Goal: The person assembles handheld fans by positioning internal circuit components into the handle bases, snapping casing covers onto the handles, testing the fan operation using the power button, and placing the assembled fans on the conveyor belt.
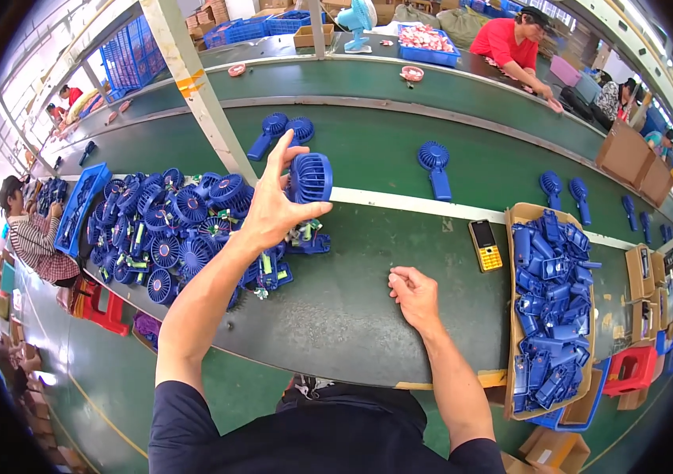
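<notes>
While a blue fan (312, 178) is pinched by the left hand (271, 207), the right hand (417, 297) is held loosely curled over the workbench (336, 316).

A blue fan (312, 178) with a slatted grille is in the left hand (272, 207).

Head-worn, at the left of a side-by-side pair. Looks down and forward, over the dark T-shirt (328, 434) at six o'clock. Covers the counter (336, 324) close up, from nine o'clock through the middle to four, and reaches past the green conveyor belt (360, 150) to a distant light-blue fan (357, 19) at twelve. Bends straight edges toward the rim.
</notes>
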The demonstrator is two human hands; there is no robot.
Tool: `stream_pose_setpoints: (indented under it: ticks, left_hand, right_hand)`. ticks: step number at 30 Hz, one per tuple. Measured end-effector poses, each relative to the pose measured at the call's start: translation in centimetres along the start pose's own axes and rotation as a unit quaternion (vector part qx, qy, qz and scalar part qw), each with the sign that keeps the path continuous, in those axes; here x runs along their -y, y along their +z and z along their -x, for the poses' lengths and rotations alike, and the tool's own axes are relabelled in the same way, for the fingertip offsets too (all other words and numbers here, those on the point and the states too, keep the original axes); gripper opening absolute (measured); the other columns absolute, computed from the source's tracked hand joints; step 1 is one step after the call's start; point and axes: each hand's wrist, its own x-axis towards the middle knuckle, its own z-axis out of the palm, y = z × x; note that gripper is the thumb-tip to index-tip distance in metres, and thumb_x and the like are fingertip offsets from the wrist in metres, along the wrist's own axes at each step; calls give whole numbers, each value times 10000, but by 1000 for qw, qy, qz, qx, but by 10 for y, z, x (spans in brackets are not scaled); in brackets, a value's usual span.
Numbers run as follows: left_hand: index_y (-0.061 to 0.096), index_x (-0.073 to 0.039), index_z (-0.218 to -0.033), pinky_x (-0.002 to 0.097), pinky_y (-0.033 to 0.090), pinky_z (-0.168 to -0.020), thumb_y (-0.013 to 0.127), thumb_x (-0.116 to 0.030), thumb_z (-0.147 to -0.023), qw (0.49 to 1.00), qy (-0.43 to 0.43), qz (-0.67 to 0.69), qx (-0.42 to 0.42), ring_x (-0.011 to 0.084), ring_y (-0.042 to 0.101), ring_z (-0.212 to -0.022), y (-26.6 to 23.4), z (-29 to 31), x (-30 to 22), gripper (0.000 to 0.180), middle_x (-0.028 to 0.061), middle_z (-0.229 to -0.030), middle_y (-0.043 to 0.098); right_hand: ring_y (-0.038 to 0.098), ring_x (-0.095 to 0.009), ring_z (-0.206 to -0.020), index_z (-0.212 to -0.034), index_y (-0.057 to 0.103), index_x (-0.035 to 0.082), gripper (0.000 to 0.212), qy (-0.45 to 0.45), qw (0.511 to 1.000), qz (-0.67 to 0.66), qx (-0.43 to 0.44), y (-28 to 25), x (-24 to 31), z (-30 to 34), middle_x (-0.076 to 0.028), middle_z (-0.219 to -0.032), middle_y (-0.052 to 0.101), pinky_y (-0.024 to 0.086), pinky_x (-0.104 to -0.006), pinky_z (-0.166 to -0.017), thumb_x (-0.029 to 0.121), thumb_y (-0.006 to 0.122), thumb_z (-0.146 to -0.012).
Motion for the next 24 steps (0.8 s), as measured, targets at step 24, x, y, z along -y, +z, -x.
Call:
stream_pose_setpoints:
  ticks: [24]
  left_hand:
    - [361,-13,-1551,433,330,-1212,865,-295,-793,982,-10,-5,191,370,384,-1475,91,126,-18,953,238,-1570,399]
  right_hand:
    - [680,-242,-911,-1496,444,52,807,91,896,-390,193,-14,10,26,-130,-1116,659,573,-392,-684,618,621,-949]
